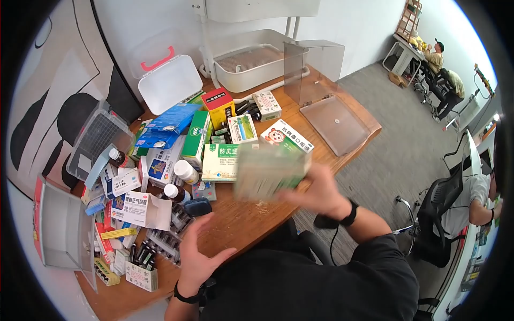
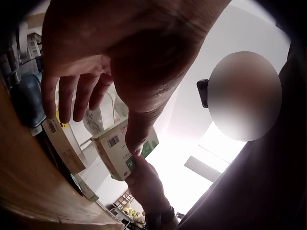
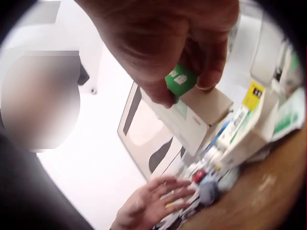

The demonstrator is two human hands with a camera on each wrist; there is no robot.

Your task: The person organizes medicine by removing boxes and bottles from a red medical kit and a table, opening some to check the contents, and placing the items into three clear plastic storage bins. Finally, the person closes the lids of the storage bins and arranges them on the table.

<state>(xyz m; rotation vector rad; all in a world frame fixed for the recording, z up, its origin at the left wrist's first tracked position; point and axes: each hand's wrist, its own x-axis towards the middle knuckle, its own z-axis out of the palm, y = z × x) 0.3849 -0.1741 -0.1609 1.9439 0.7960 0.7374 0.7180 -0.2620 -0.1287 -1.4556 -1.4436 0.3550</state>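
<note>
My right hand (image 1: 322,193) grips a white and green medicine box (image 1: 267,172) by one end, above the table's front part; the box is blurred in the head view. In the right wrist view, thumb and fingers pinch the green end of this box (image 3: 184,122). My left hand (image 1: 197,259) is empty, its fingers and thumb spread apart near the front edge. Beside its fingertips lies a dark blue case (image 1: 198,207). Behind the held box are a green and white box (image 1: 219,162) and a box with a cartoon face (image 1: 289,137).
The wooden table (image 1: 230,224) bears a dense pile of medicine boxes, white bottles (image 1: 186,172) and vials at the left. A clear lidded container (image 1: 334,123) stands open at the right; a white bin (image 1: 171,83) and mesh basket (image 1: 249,61) are behind. Other people sit farther off.
</note>
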